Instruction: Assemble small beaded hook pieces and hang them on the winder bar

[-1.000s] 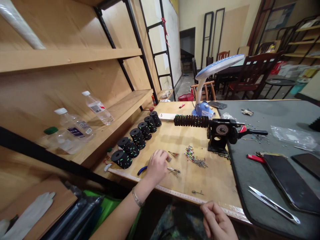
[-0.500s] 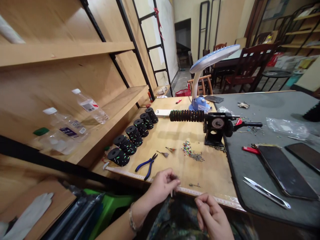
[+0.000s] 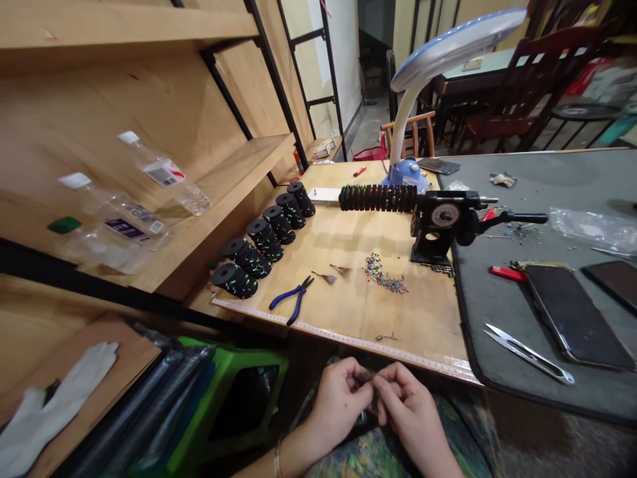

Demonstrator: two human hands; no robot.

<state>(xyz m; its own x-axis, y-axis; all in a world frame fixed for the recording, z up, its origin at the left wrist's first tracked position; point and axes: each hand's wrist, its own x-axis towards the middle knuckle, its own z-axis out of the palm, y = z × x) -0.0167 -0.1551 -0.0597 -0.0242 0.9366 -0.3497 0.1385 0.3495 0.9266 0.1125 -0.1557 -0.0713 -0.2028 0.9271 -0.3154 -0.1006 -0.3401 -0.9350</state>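
Note:
My left hand (image 3: 338, 401) and my right hand (image 3: 408, 411) meet below the table's front edge, over my lap. Both pinch a tiny dark piece (image 3: 367, 377) between thumb and fingertips; I cannot make out what it is. On the wooden board (image 3: 343, 312) above them lie blue-handled pliers (image 3: 291, 299), a small heap of coloured beads and pins (image 3: 381, 273) and a few loose small parts (image 3: 328, 275). A row of black spools with coloured flecks (image 3: 261, 242) stands along the board's left side.
A black hand-crank winder (image 3: 440, 226) carrying a long dark coil (image 3: 378, 198) stands mid-table, with a blue desk lamp (image 3: 408, 172) behind. On the grey mat (image 3: 537, 332) lie thread snips (image 3: 527, 355), phones (image 3: 572, 312) and a red lighter (image 3: 502, 273). Water bottles (image 3: 119, 222) rest on the left shelf.
My left hand picked a small piece off the board and drew back below the table edge. Both hands have come together over my lap. The camera tilted downward.

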